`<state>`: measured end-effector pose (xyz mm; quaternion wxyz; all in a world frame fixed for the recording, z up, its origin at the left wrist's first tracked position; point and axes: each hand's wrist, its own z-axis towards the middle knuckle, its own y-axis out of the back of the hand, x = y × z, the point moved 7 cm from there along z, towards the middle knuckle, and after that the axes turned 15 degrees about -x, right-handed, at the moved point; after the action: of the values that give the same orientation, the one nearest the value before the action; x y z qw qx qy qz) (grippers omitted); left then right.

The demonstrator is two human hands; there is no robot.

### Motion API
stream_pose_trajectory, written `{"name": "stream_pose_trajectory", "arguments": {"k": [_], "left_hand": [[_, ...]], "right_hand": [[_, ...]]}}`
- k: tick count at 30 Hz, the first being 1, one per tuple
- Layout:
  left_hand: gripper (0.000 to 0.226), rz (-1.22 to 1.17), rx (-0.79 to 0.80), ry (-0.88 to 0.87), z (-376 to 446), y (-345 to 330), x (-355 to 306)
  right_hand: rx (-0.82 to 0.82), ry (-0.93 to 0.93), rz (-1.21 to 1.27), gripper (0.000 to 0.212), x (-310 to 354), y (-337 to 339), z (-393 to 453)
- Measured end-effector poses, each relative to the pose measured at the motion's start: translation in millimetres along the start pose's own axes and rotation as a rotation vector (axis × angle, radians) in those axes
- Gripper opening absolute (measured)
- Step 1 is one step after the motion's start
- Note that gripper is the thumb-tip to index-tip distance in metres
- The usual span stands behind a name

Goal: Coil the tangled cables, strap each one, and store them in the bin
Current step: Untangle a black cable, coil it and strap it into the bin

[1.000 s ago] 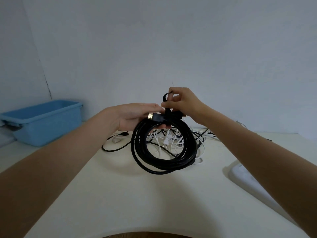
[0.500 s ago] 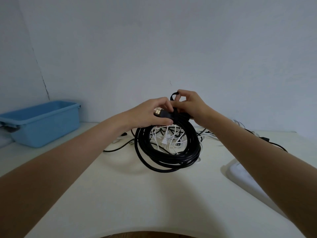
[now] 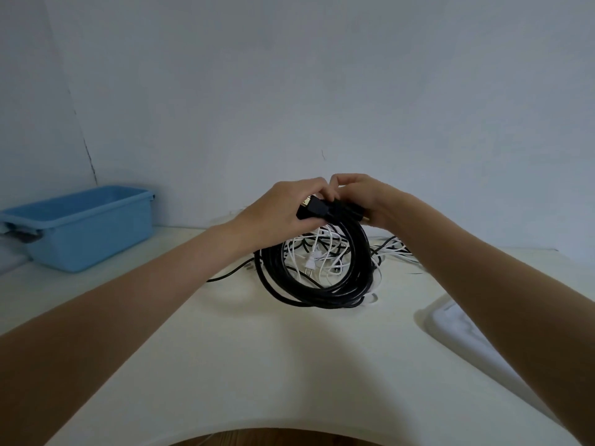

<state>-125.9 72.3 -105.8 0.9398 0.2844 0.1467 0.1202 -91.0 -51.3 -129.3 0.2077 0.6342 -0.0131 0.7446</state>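
Coil (image 3: pixel 317 272) hanging below both hands

Two bare forearms are seen, uncovered by any sleeve up to the frame edge. The left hand (image 3: pixel 283 209) and right hand (image 3: pixel 363 196) are ungloved.

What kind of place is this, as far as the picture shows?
Probably a plain room at home or in an office: a bare white wall, a cream table with a tangle of cables, and a blue bin.
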Motion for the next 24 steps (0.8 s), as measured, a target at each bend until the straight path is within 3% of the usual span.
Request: {"name": "stream_pose_trajectory", "arguments": {"k": [7, 10, 12, 17, 21, 24], "left_hand": [[0.022, 0.111, 0.088, -0.013, 0, -1, -7], [0.023, 0.137, 0.069, 0.033, 0, -1, 2], [0.024, 0.131, 0.034, 0.088, 1, 2, 12], [0.026, 0.099, -0.055, 0.269, 3, 12, 38], [0.026, 0.112, -0.093, 0.402, 1, 14, 56], [0.028, 0.107, -0.143, 0.504, 0, 23, 70]], "right_hand": [[0.037, -0.154, 0.054, 0.018, -15, -9, -7], [-0.011, -0.159, 0.078, 0.008, -7, -3, -7], [-0.014, -0.112, 0.106, 0.013, 0, 2, -7], [0.190, 0.146, -0.052, 0.023, 22, -9, -24], [0.017, 0.581, -0.685, 0.060, 36, -19, -23], [-0.055, 0.783, -0.874, 0.075, 40, -30, -34]]}}
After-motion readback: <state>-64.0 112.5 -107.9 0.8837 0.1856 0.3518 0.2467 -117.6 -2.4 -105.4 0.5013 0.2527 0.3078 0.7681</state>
